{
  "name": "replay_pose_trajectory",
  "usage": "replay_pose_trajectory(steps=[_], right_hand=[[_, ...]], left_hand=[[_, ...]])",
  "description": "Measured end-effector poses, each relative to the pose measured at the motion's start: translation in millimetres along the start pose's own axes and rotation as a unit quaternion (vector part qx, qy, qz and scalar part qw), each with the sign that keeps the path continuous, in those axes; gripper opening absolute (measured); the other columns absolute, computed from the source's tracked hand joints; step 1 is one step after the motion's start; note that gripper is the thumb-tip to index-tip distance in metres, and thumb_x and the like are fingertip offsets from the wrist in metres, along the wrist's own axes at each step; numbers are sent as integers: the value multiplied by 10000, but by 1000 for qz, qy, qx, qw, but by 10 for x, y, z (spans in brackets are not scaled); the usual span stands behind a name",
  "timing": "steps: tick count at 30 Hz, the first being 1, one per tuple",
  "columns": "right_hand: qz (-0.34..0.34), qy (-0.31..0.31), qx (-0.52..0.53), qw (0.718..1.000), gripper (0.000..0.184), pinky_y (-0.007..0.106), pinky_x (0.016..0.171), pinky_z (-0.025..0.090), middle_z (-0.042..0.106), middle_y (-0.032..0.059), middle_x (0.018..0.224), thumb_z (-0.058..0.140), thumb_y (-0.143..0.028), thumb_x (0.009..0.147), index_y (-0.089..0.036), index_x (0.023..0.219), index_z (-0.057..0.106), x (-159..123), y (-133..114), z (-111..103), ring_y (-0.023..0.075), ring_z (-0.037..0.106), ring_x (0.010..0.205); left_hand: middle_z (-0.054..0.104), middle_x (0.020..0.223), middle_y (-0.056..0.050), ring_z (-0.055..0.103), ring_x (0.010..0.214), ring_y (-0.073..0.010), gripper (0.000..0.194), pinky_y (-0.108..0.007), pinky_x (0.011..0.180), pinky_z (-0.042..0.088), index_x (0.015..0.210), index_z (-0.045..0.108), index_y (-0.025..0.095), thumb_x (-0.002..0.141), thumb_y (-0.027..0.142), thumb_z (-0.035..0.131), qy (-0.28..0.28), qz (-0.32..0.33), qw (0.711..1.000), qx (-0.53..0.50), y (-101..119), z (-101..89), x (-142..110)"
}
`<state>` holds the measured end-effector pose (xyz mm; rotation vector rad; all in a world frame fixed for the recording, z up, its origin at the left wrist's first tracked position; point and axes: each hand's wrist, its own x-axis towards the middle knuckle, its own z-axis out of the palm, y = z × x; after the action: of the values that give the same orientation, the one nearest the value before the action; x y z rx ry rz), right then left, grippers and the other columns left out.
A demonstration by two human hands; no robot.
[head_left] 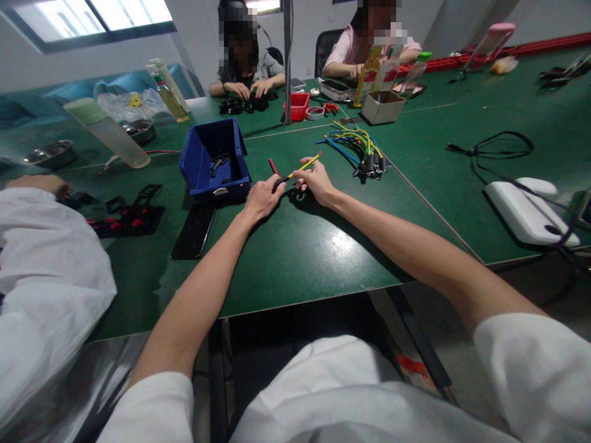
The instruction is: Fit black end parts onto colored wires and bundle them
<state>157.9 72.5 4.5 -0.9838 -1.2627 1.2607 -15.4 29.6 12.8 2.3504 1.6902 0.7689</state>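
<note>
My left hand (263,195) and my right hand (316,181) meet over the green table (295,258), both pinched on one yellow wire (305,165) with a black end. The left fingers close on the black end; the right fingers grip the yellow part, whose tip points up and right. A short red wire (273,166) lies just beyond my left hand. A blue bin (215,161) with black parts inside stands left of my hands. A bundle of yellow, blue and green wires (357,147) with black plugs lies to the right, beyond my right hand.
A flat black plate (194,231) and black-red parts (127,218) lie left. A person's white sleeve (41,271) fills the left edge. Two people sit at the far side by a red box (297,106) and cardboard box (382,106). White device (524,209) with cables right.
</note>
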Motion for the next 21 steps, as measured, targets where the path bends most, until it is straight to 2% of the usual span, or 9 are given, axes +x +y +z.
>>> replay_pose_trajectory(steps=[9, 21], right_hand=[[-8, -9, 4, 1000, 426, 174, 397, 377, 605, -63, 659, 674, -234, 704, -229, 999, 367, -22, -3, 15, 84, 541, 460], [-9, -10, 5, 1000, 390, 187, 391, 385, 578, -51, 651, 715, -238, 690, -234, 908, 392, -12, -5, 7, 92, 544, 477]], left_hand=[[633, 734, -41, 572, 670, -197, 384, -275, 599, 314, 1068, 643, 238, 960, 470, 356, -7, 5, 1000, 26, -12, 14, -5], [552, 658, 3, 458, 584, -136, 336, -257, 573, 278, 992, 650, 213, 930, 457, 428, 6, 19, 998, -51, -58, 31, 18]])
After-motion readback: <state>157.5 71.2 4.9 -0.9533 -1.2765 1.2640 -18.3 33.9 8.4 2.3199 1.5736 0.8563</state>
